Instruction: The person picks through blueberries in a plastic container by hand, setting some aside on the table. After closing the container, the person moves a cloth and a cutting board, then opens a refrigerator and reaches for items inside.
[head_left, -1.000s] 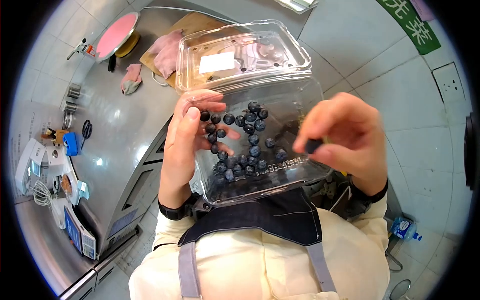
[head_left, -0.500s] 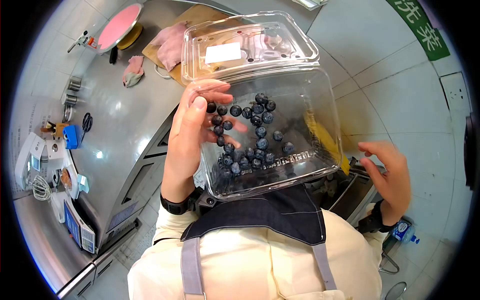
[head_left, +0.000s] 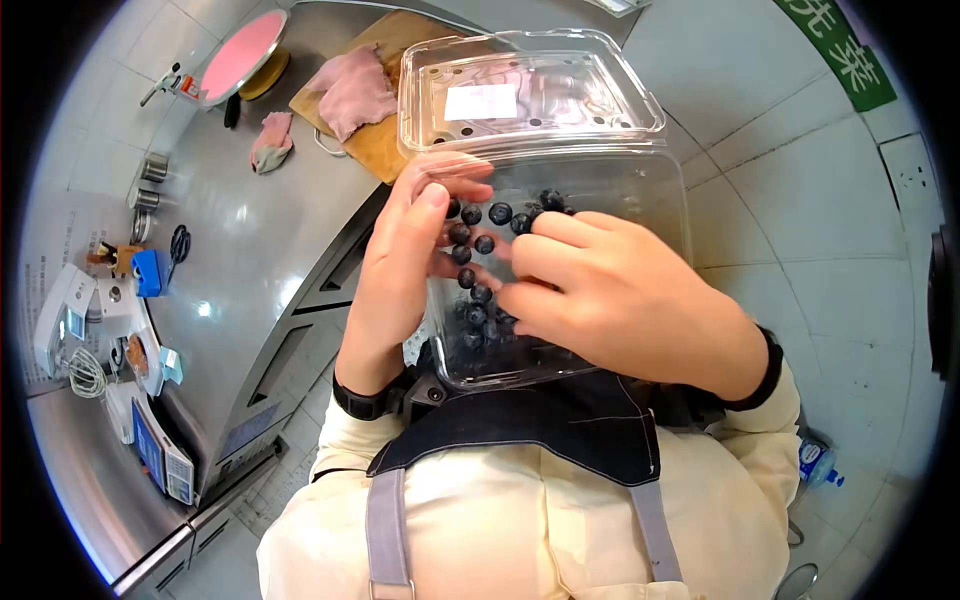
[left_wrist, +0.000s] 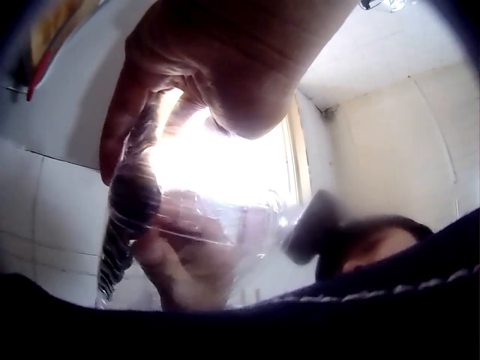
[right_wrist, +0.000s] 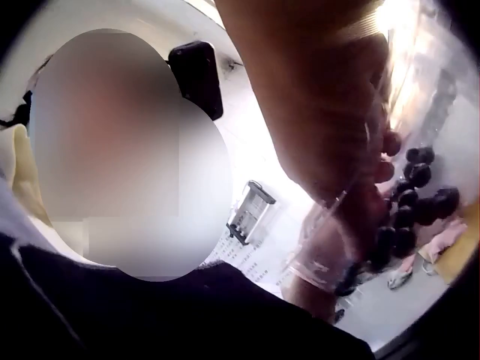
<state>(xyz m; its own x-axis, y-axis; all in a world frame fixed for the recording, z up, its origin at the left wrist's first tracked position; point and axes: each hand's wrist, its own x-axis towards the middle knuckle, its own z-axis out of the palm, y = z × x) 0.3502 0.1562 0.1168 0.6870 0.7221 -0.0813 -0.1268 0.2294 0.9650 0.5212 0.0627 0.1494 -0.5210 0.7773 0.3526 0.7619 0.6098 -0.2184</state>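
My left hand [head_left: 400,255] grips the left side of a clear plastic clamshell box [head_left: 640,185], thumb outside and fingers showing through the wall. The lid [head_left: 560,95], bearing a white label, is folded back at the far side. Blueberries [head_left: 500,213] lie inside in a loose pattern, mostly toward the left and near end. Over the box reaches my right hand [head_left: 630,295], fingers bent down among the berries and covering several. Whether it pinches one I cannot tell. In the right wrist view, dark blueberries [right_wrist: 403,240] cluster beside that hand.
At left runs a steel counter [head_left: 240,220] with a wooden board [head_left: 380,155], pink cloths [head_left: 355,95], a pink turntable [head_left: 245,55], scissors [head_left: 179,245] and a scale [head_left: 165,455]. A blue-labelled bottle [head_left: 815,460] stands low on the right.
My right hand held a dark berry over the box's right side, moved away right with bent fingers, and is now back inside over the blueberries. The box has shifted slightly right in view.
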